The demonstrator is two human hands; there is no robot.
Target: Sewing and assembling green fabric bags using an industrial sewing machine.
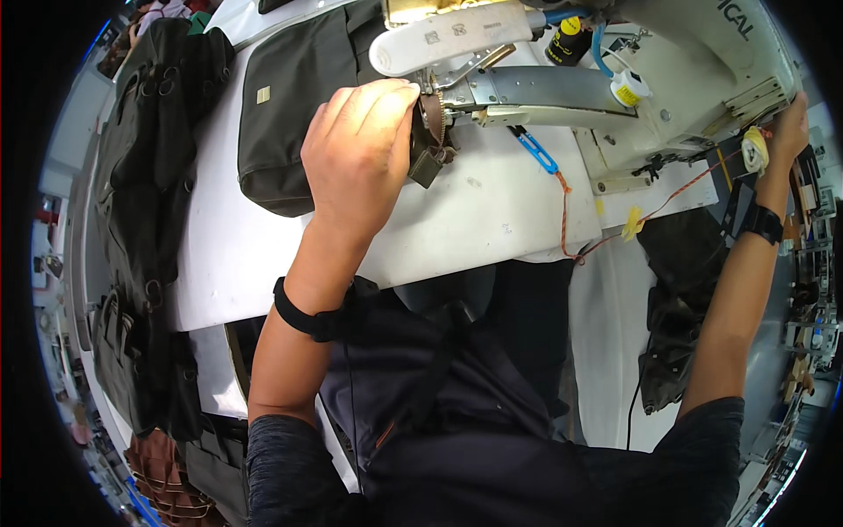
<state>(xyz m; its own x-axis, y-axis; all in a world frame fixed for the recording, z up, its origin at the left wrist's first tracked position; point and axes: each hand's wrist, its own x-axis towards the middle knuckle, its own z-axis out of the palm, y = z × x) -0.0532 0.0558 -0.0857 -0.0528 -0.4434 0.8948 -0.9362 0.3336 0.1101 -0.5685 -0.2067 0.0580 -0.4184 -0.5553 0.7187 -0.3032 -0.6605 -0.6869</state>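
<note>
My left hand (358,145) is closed, its fingers bent down over the edge of a dark olive bag (290,114). Right beside the fingertips, a brown strip with zipper teeth (435,123) sits at the sewing end of an industrial sewing machine (562,92). A small dark square tab (425,169) hangs just below it. At the machine's far right end is my right hand (790,126), reaching around the housing. Its fingers are mostly hidden there, so their grip does not show.
Blue thread snips (536,151) on an orange cord (566,220) lie on the white table (457,233). A black bottle (569,42) stands behind the machine arm. Dark bags (145,202) are piled along the left, with brown pieces (171,479) below. More dark bags (680,307) hang at right.
</note>
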